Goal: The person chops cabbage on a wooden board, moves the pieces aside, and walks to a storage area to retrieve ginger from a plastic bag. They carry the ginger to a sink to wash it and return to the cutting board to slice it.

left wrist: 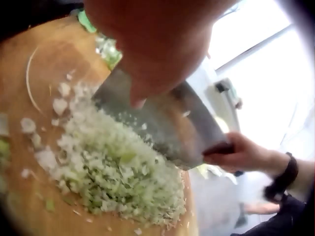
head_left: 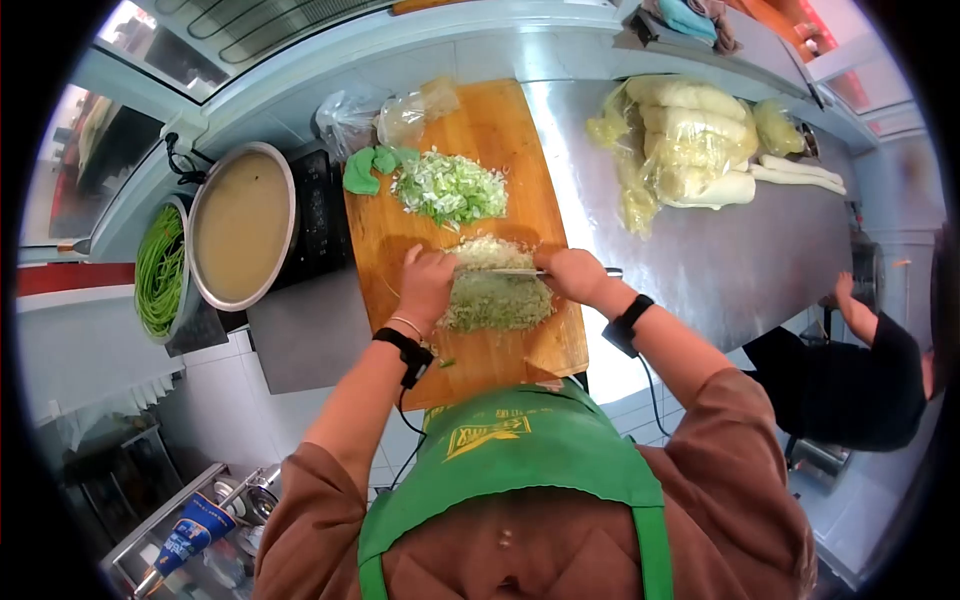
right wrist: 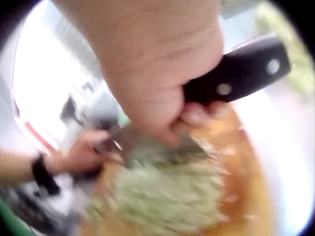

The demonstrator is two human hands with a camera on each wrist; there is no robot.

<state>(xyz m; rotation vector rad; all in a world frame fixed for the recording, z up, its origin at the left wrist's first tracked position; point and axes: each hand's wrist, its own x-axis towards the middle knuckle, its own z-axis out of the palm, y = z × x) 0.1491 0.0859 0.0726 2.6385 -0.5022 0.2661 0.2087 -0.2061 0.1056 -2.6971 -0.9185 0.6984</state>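
My right hand (head_left: 580, 277) grips the black riveted handle (right wrist: 241, 69) of a cleaver. At the blade's other end, my left hand (head_left: 428, 285) holds the tip, its thumb against the metal in the left wrist view. The cleaver blade (left wrist: 167, 118) lies crosswise over a heap of finely chopped pale green vegetable (head_left: 495, 305), which spreads on both sides of it. Under everything is a wooden cutting board (head_left: 490, 110). Farther up the board sits a coarser pile of chopped white and green pieces (head_left: 450, 190), with green leaf pieces (head_left: 362, 172) beside it.
Clear plastic bags (head_left: 350, 120) lie at the board's far left corner. Leftward stand a round pan of cloudy liquid (head_left: 243, 225) and a bowl of long green stalks (head_left: 160, 270). Bagged pale dough-like rolls (head_left: 695, 140) rest on the steel counter (head_left: 690, 270). Another person (head_left: 850, 380) is at right.
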